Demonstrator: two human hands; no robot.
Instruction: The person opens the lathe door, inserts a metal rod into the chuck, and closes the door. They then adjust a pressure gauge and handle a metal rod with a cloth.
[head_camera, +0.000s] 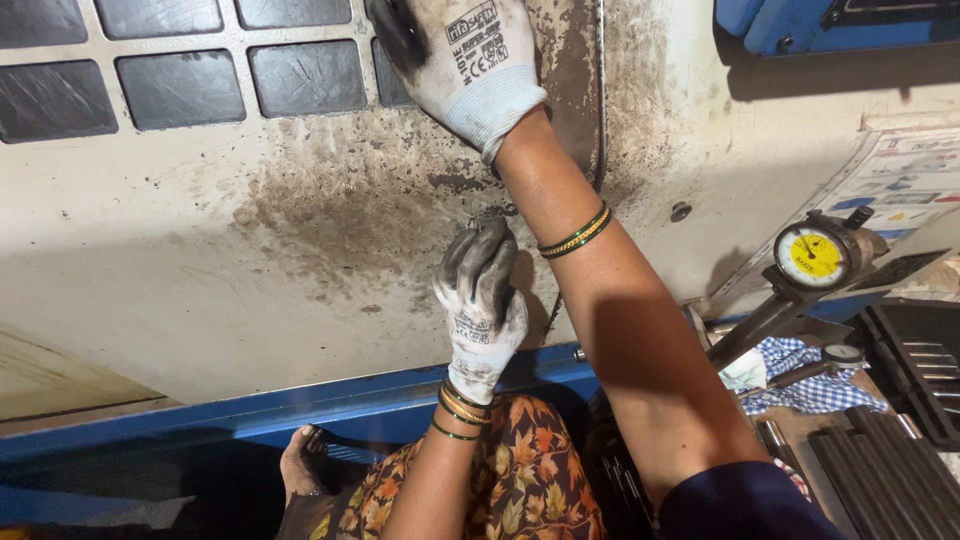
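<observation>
Here, right hand (465, 55), gloved, was pressed flat against stained machine panel (200, 260); small part (478, 222) was pinched by left hand (480, 300).

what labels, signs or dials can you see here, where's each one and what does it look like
Poster or chart: right, on the cream machine panel, rectangular, white with small coloured pictures.
Dial gauge: right, on a dark stand, round yellow face, metal rim.
Glove print: back of the right hand's white glove, dark marking.
</observation>
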